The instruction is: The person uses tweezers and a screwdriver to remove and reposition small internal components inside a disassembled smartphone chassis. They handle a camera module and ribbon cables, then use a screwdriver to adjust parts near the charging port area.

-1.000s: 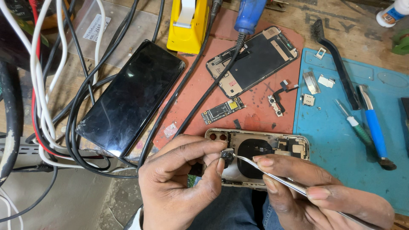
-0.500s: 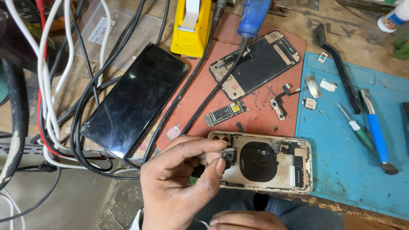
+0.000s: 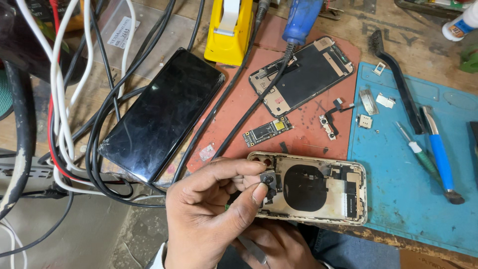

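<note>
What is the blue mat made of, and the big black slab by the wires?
The blue mat looks like soft rubber or silicone: matte, with moulded recessed trays. The black slab, a phone screen, looks like glass: glossy, mirroring light, with fine scratches. The opened phone shell beside the left hand looks like metal with a pale shiny rim.

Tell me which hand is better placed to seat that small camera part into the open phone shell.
Probably the left hand: it pinches the small camera module right above the open phone shell. The right hand sits lower, beneath it, holding tweezers.
</note>
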{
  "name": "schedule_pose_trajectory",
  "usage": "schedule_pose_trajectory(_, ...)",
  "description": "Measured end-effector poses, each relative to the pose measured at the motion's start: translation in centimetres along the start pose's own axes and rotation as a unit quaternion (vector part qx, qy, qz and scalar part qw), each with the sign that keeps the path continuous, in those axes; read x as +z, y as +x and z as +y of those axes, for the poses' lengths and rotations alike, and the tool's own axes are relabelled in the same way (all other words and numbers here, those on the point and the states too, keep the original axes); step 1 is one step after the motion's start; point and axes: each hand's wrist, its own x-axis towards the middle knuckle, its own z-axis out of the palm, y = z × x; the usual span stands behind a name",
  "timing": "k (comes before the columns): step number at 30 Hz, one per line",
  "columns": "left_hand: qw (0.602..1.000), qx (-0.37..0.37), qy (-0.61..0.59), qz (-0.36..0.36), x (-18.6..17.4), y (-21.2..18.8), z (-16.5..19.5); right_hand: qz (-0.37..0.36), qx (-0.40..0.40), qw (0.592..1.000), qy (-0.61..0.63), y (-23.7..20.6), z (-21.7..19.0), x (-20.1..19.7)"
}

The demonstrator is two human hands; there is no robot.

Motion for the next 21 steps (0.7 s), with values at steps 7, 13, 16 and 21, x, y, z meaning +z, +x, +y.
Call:
schedule_pose_trajectory(7, 1.000, 0.009, -0.018, -0.014, -0.2, -0.1, -0.2, 0.070, 0.083, 0.985, 0.131, 0.0, -1.1, 0.4)
schedule_pose_trajectory(13, 1.000, 0.002, -0.014, -0.011, -0.2, -0.2, -0.3, 0.131, 0.024, 0.924, 0.358, -2.5, 0.5, -0.1)
schedule_pose_trajectory(16, 1.000, 0.000, -0.011, -0.012, -0.2, -0.3, -0.2, 0.147, 0.046, 0.911, 0.382, -4.4, 2.0, 0.8)
schedule_pose_trajectory(21, 1.000, 0.008, -0.004, -0.018, -0.3, -0.4, -0.2, 0.236, 0.064, 0.922, 0.300, -3.9, 0.9, -1.6)
